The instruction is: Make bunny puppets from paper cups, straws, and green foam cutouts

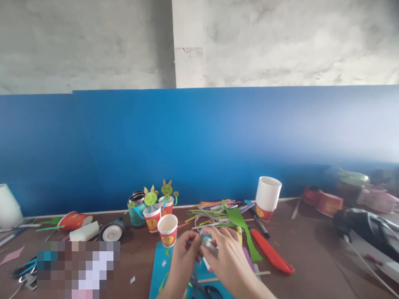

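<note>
Both my hands meet over a blue board (pixel 156 270). My left hand (pixel 185 253) is closed, thumb and fingertips pinched together. My right hand (pixel 226 253) curls around a small shiny, partly see-through piece (pixel 206 240), which the left fingertips also meet; the fingers cover most of it. A pale clear ring (pixel 199 220) shows just beyond the fingers. Dark-handled scissors (pixel 213 292) lie on the board below my hands, near green paper scraps. Left of my hands stands a red-and-white paper cup (pixel 167 230). Behind it are two cups (pixel 152 218) bearing green rabbit-like paper figures.
Thin coloured sticks (pixel 218 205) and a green cut strip (pixel 240 224) lie beyond my hands. To the right are a red-orange knife-like tool (pixel 271 251), a marker (pixel 261 224) and stacked white cups (pixel 268 193). A teal flask (pixel 136 211) and a tipped red cup (pixel 75 221) are left.
</note>
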